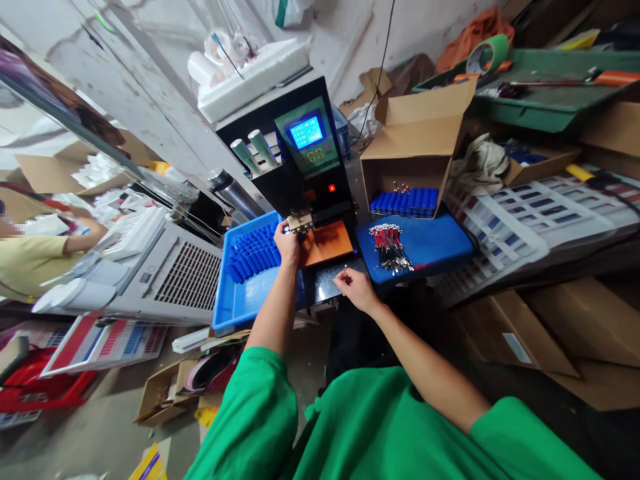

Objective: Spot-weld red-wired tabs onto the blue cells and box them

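Note:
My left hand (287,245) is at the brass-coloured electrode block (300,222) of a black spot-welding machine (313,143) with a lit blue screen. Its fingers are closed, and whatever they hold is hidden. Below the block lies an orange plate (326,244). My right hand (356,288) is over the dark speckled base (325,283), fingers pinched together on something too small to make out. To its right, a bundle of red and black wires (389,247) lies on a blue surface (425,247). Left of my left hand, a blue tray (240,303) holds many blue cylindrical cells (255,253).
An open cardboard box (415,130) at the back right contains rows of blue cells. A metal flask (233,190) stands behind the tray. White plastic crates (520,220) and cardboard are on the right. Another person (40,257) sits far left, beyond a grey air cooler (185,273).

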{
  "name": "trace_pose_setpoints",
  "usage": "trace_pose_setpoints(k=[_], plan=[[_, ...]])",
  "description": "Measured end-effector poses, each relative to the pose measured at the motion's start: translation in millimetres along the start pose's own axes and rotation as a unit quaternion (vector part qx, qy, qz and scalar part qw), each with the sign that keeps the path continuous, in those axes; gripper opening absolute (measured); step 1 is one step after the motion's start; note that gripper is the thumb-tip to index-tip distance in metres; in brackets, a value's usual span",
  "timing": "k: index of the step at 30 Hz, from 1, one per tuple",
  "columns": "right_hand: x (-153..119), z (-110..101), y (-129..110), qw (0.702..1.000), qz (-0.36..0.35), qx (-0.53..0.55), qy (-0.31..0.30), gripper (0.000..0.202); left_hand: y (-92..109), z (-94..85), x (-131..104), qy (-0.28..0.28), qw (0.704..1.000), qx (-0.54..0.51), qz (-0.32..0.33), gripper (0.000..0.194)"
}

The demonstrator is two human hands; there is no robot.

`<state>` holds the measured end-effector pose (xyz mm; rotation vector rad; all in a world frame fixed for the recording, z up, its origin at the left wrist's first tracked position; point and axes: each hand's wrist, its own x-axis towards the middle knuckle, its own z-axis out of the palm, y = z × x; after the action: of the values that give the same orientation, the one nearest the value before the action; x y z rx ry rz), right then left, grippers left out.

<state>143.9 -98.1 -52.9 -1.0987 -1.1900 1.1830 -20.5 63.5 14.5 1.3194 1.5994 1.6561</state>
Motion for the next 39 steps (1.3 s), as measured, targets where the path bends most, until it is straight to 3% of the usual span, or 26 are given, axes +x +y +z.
trace_pose_setpoints(k=[13, 22, 28, 33, 36, 39], plan=[[0, 1, 0, 1.000, 0.005, -0.006, 0.002, 0.024, 2, -1.7, 2, -0.037, 0.999, 0.012, -0.028, 0.035], [0, 1, 2, 1.000, 0.002, -0.025, 0.008, 0.023, 0, -4.0, 0, -0.044, 0.999, 0.002, -0.018, 0.027], [1, 2, 3, 1.000, 0.010, -0.014, 0.004, 0.024, -2, -4.2, -2, -0.029, 0.999, -0.031, -0.008, 0.021], [2, 1, -3, 0.999, 0.036, 0.027, 0.000, 0.028, 5, -8.9, 0, 0.038, 0.996, -0.076, -0.018, 0.025], [5, -3, -9, 0.996, 0.060, 0.067, 0.005, 0.032, 15, -21.7, -14, 0.088, 0.992, -0.086, -0.041, 0.030], [10, -8, -12, 0.989, 0.090, 0.120, 0.016, 0.035, 27, -39.8, -54, 0.090, 0.993, -0.063, 0.052, 0.031]])
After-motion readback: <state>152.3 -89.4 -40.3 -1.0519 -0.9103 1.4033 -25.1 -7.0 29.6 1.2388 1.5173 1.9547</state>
